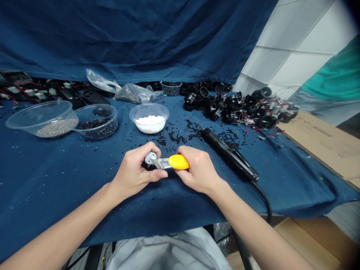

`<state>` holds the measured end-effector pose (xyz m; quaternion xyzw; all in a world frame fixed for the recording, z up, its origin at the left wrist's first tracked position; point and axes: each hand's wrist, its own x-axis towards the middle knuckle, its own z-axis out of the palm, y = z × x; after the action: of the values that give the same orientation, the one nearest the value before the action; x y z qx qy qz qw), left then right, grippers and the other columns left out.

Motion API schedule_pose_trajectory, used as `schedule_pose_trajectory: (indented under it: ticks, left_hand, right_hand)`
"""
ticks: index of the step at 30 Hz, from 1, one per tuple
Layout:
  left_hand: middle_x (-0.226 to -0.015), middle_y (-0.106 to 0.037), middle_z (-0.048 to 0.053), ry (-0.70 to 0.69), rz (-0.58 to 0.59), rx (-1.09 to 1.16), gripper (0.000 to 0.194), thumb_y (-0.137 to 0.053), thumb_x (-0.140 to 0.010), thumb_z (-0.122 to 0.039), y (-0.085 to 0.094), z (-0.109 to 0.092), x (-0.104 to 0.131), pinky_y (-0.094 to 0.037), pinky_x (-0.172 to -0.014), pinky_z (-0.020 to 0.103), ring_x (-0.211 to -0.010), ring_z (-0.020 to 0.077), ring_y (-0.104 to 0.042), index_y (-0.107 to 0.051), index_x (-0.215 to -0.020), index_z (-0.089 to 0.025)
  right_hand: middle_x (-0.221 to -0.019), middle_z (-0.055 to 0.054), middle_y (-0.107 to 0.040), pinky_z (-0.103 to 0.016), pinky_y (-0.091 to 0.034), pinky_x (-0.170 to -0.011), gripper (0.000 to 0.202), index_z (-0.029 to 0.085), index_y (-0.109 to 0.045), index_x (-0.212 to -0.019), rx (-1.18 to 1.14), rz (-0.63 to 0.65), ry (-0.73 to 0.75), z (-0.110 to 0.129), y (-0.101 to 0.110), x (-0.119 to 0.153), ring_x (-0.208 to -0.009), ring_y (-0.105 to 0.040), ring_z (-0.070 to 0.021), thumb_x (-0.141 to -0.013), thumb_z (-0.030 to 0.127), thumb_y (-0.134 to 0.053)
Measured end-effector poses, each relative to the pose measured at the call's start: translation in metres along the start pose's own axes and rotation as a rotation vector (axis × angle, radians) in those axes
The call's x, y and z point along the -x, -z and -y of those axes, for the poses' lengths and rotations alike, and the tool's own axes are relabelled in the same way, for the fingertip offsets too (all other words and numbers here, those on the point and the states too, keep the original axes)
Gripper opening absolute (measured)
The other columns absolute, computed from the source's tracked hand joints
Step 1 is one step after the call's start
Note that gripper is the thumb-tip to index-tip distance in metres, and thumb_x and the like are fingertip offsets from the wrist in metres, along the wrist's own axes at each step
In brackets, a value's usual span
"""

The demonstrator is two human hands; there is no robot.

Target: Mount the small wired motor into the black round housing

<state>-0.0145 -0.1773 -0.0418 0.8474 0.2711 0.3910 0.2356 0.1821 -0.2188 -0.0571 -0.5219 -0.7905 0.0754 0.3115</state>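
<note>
Blue cloth-draped worktop [56, 176] below where we look | above it, fingers curled: left hand [135, 167], right hand [199, 167] | yellow-handled flat metal tool [179, 162], gripped in the right | small round grey piece [149, 157], dark-dotted face, held in the left, at the tool's tip

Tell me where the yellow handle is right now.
The yellow handle is just below the head view's centre, in the right hand, right of the grey part in the left hand.
</note>
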Motion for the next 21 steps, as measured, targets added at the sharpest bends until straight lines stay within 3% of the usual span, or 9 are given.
schedule_pose_trajectory:
  ticks: [21]
  left_hand:
    - [-0.062, -0.047, -0.005, 0.003, -0.002, -0.010, 0.052, -0.052, -0.081, -0.069, -0.0002, -0.0010, -0.0001, -0.031, -0.049, 0.021, -0.052, 0.0085, -0.038, -0.051, -0.077, -0.017]
  right_hand:
    - [-0.073, 0.001, -0.053, -0.026, -0.028, -0.060, 0.008, 0.020, -0.044, -0.078, 0.025, 0.014, -0.009, 0.0011, 0.0004, 0.0002, -0.065, -0.045, -0.0147, -0.076, 0.022, -0.052]
